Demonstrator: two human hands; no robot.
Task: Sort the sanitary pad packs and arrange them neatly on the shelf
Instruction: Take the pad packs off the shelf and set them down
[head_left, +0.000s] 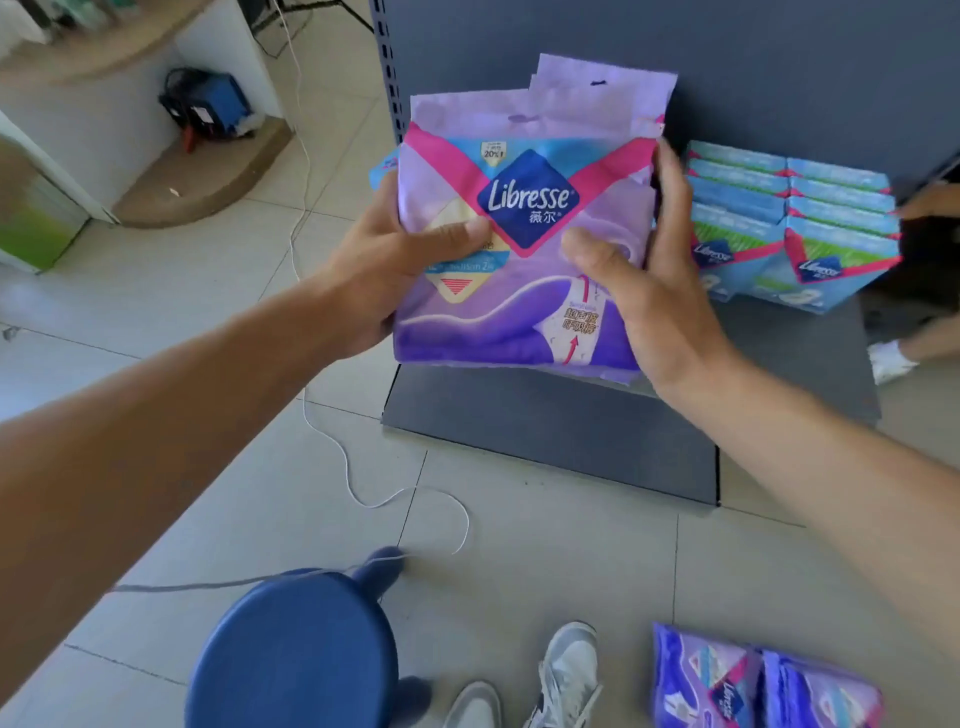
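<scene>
I hold a stack of purple Libresse pad packs (524, 156) upright above the grey shelf (561, 431). My left hand (379, 270) grips the stack's left side, thumb on the front pack. My right hand (649, 280) grips the right side, thumb on the front and fingers behind. More purple packs stand behind the front one. Light blue Libresse packs (789, 223) stand in neat rows at the shelf's back right. Two purple packs (763, 686) lie on the floor at the lower right.
A blue round stool (296, 654) stands on the tiled floor, beside my grey shoes (566, 670). A white cord (332, 441) trails across the tiles. Another person's hand (930, 205) and shoe (888, 361) show at the right edge. A blue device (208, 104) sits at the upper left.
</scene>
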